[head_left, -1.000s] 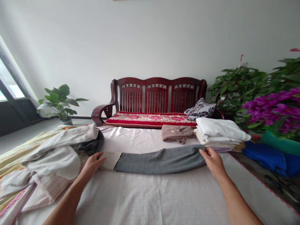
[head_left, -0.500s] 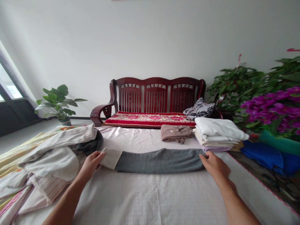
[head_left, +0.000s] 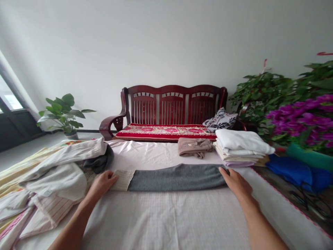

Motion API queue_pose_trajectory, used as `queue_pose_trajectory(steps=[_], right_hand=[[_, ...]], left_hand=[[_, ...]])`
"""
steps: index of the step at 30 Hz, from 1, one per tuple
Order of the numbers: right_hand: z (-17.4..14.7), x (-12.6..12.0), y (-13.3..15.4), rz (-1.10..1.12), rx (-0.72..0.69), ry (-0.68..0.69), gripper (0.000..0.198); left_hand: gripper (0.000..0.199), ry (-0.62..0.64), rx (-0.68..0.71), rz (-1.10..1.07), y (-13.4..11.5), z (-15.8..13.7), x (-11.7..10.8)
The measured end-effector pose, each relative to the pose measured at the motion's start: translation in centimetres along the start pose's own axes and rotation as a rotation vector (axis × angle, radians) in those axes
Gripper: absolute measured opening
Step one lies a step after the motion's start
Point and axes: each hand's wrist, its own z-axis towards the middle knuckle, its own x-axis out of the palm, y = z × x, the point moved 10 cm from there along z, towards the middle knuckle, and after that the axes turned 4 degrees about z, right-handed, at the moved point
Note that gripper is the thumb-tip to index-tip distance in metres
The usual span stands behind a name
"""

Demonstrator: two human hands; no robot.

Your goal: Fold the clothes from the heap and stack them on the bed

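Stretched sideways across the cloth-covered surface lies a long, folded pair of grey knit pants (head_left: pixel 171 178) with a cream ribbed waistband (head_left: pixel 122 180) at its left end. My left hand (head_left: pixel 104 182) is closed at the outer edge of that band, thumb on top and fingers partly hidden. At the opposite end, my right hand (head_left: pixel 236 180) pinches the grey leg end. Between the hands the pants lie nearly flat, with small creases toward the right.
Loose clothes (head_left: pixel 59 180) are heaped at the left. Beyond the pants sit a folded brown garment (head_left: pixel 195 147) and a stack of folded white clothes (head_left: pixel 241 142). A wooden bench (head_left: pixel 171 104) stands behind; purple flowers (head_left: pixel 307 118) and a blue cloth (head_left: pixel 293 172) are at right.
My left hand has shifted slightly, its fingers now more curled at the band's edge. My right hand stays at the leg end, and the pants lie almost the same.
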Motion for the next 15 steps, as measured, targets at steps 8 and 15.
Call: queue_pose_trajectory(steps=[8,15], right_hand=[[-0.3,0.0,1.9,0.21,-0.147,-0.113,0.048],[0.4,-1.6,0.1,0.47,-0.062,-0.278,0.052]], left_hand=[[0.032,0.098,-0.011,-0.018,-0.6,0.6,1.7],[0.055,0.057,-0.121,-0.507,-3.0,-0.1,0.9]])
